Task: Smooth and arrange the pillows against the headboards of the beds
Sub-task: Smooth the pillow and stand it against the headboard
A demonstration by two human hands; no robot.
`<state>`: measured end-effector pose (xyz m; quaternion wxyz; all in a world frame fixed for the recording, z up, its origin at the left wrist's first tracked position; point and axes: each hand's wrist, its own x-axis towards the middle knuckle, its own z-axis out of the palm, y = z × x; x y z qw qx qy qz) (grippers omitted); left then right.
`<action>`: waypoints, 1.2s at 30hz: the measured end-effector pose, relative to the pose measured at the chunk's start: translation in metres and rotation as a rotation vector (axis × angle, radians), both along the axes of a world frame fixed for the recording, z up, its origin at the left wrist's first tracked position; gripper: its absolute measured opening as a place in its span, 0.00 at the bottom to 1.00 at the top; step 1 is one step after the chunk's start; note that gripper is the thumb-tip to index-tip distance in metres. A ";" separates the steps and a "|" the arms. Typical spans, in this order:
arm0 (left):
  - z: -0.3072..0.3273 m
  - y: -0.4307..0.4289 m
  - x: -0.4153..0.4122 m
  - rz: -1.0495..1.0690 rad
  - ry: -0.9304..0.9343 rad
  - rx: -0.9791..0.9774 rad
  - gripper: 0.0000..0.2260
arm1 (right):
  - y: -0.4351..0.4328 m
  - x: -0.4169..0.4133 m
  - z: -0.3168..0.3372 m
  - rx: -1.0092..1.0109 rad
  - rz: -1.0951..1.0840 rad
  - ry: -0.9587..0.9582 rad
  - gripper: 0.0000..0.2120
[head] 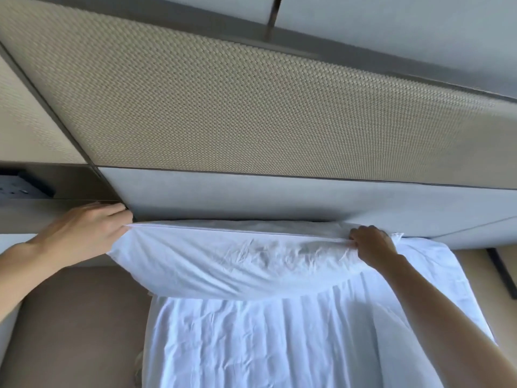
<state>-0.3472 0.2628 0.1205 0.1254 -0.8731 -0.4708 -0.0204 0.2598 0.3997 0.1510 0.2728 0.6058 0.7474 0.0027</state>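
Observation:
A white pillow (223,264) lies across the head of the bed, its upper edge close under the grey padded headboard (251,194). My left hand (86,231) grips the pillow's upper left corner, which hangs out past the bed's left side. My right hand (372,243) pinches the pillow's upper edge near its right end. The pillowcase is creased in the middle. Below it the white sheet (279,340) of the bed is wrinkled.
Above the grey headboard rises a woven beige wall panel (237,107). A dark ledge with a socket panel (25,183) sits at the left. Brown floor (78,326) lies left of the bed, and a lighter floor strip (481,264) is at the right.

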 end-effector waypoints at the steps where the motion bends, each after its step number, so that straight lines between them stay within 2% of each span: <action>1: 0.000 -0.002 -0.002 0.061 -0.033 -0.040 0.13 | 0.001 0.011 0.002 0.008 -0.004 -0.011 0.18; 4: 0.007 -0.009 -0.004 0.251 -0.203 -0.158 0.14 | 0.000 0.024 0.005 -0.002 0.028 -0.030 0.24; 6: 0.016 -0.013 -0.001 0.323 -0.239 -0.235 0.15 | 0.002 0.026 0.010 0.048 -0.013 -0.022 0.20; 8: 0.026 -0.016 0.002 0.340 -0.257 -0.268 0.15 | 0.008 0.029 0.022 0.173 -0.062 0.092 0.16; 11: 0.046 -0.015 0.001 0.349 -0.260 -0.224 0.14 | 0.015 0.038 0.037 0.371 -0.027 0.265 0.13; 13: 0.049 -0.018 -0.001 0.378 -0.285 -0.196 0.14 | 0.016 0.039 0.039 0.432 -0.072 0.292 0.10; 18: 0.045 -0.021 0.009 0.447 -0.258 -0.341 0.13 | 0.011 0.022 0.021 0.310 -0.194 0.264 0.09; 23: 0.060 -0.013 0.017 0.542 -0.220 -0.434 0.13 | 0.021 0.031 0.022 0.335 -0.190 0.259 0.07; 25: 0.067 -0.009 0.029 0.555 -0.213 -0.454 0.09 | 0.021 0.031 0.022 0.335 -0.191 0.258 0.08; 26: 0.069 -0.005 0.043 0.519 -0.195 -0.434 0.04 | 0.021 0.029 0.022 0.336 -0.193 0.267 0.09; 27: 0.074 -0.004 0.061 0.495 -0.180 -0.410 0.04 | 0.024 0.023 0.021 0.329 -0.174 0.281 0.09; 29: 0.080 0.012 0.116 0.344 -0.118 -0.405 0.14 | 0.024 0.020 0.022 0.333 -0.180 0.300 0.10; 32: 0.087 0.047 0.220 0.126 -0.102 -0.382 0.12 | 0.019 0.018 0.021 0.362 -0.212 0.351 0.09; 34: 0.085 0.072 0.290 0.041 -0.127 -0.408 0.14 | 0.010 0.018 0.019 0.494 -0.257 0.460 0.06; 36: 0.075 0.094 0.351 -0.043 -0.172 -0.417 0.14 | -0.006 0.019 0.008 0.754 -0.327 0.669 0.02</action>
